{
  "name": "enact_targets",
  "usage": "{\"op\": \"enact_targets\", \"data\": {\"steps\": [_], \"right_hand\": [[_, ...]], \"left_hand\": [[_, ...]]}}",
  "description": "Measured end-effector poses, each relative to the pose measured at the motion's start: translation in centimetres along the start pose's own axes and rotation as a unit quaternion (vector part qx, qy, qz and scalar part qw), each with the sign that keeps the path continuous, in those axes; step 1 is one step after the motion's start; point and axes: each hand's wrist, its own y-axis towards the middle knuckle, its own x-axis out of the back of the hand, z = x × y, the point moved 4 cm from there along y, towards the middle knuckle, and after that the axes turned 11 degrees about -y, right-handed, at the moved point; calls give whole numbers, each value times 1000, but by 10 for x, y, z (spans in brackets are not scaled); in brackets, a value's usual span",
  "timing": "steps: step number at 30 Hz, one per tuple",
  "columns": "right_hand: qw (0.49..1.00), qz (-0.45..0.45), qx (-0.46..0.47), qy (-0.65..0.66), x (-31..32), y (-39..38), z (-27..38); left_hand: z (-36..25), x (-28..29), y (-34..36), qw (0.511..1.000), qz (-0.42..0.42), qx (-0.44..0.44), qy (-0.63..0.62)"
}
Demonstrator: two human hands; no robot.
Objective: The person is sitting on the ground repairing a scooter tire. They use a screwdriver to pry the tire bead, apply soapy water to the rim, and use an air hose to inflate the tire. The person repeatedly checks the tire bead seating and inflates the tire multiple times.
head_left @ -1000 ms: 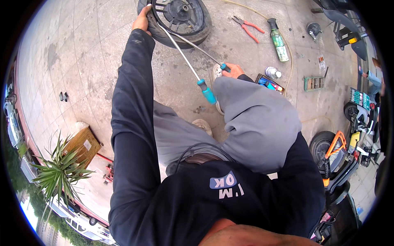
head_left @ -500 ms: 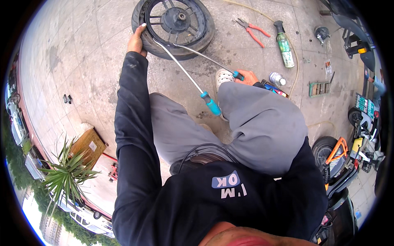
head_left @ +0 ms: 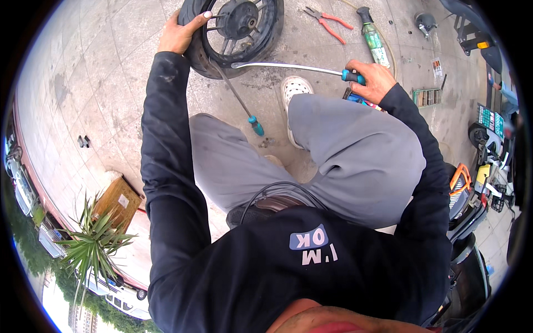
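Observation:
At the top of the head view stands a spoked wheel [head_left: 235, 20] with a black tyre [head_left: 197, 58], tilted toward me. My left hand [head_left: 180, 34] is closed on the tyre's left side, thumb over the sidewall. My right hand [head_left: 375, 80] grips the teal-and-black handle of a tyre lever [head_left: 294, 67]. Its flattened tip is near the tyre's lower edge; whether it touches is unclear. A second tyre lever [head_left: 237, 97] has its end at the rim's lower left, its teal handle hanging toward my knees, with no hand on it.
Red-handled pliers [head_left: 330, 25] and a green spray bottle [head_left: 375, 44] lie on the tiles beyond my right hand. A small green-edged tray [head_left: 427, 97] is farther right. My shoe [head_left: 295, 89] stands below the wheel. Parked scooters [head_left: 483, 150] line the right; a potted plant [head_left: 91, 238] is at lower left.
My right hand has moved right, drawing its lever's tip out of the rim. The other lever's handle has swung down and left. My left hand still holds the tyre.

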Motion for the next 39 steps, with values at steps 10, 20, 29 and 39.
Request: {"op": "enact_targets", "data": {"steps": [10,20,29,39], "right_hand": [[998,-42,40,-40,-3,-20,12],[970,-13,102,-221,124,66,68],[952,72,51,-293,94,92,47],[945,-258,112,-167,85,65,63]], "left_hand": [[-45,-15,-47,992,61,-56,100],[-112,-65,-59,961,-13,-96,258],[-75,-42,-104,985,-20,-56,164],[-85,-29,-162,958,-152,-120,211]]}}
